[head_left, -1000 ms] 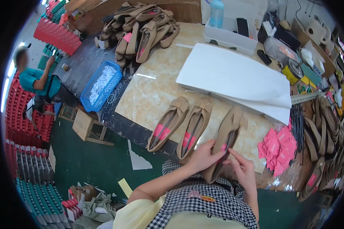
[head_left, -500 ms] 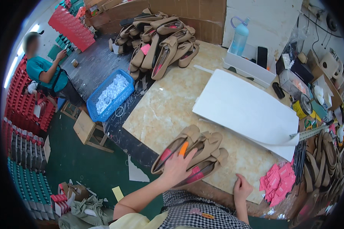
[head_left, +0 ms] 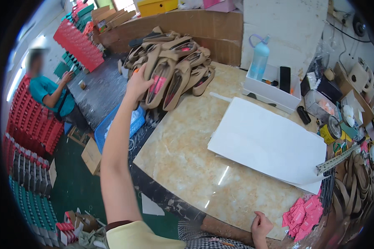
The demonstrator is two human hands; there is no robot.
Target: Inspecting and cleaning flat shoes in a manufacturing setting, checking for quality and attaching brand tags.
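Note:
My left arm reaches far across the table to a heap of beige flat shoes with bows (head_left: 183, 79). At its near left edge, my left hand (head_left: 139, 85) is closed on a beige shoe (head_left: 150, 66), an orange cover on one finger. Right beside it lies a shoe with a pink insole (head_left: 158, 85). My fingertips are partly hidden behind the shoes. My right hand (head_left: 262, 225) rests by the table's near edge, its fingers curled in with nothing seen in them. A heap of small pink packets (head_left: 303, 216) lies to its right.
White paper sheets (head_left: 270, 141) cover part of the marbled tabletop (head_left: 187, 145). Behind them stands a white tray (head_left: 272, 95) with a blue bottle (head_left: 259, 58). A blue basket (head_left: 99, 137) is beyond my left forearm. Another person (head_left: 50, 91) stands at far left.
My left hand has moved from the near table to the far heap, and the beige shoes under it went along. The near tabletop shows bare there. My right hand has hardly moved.

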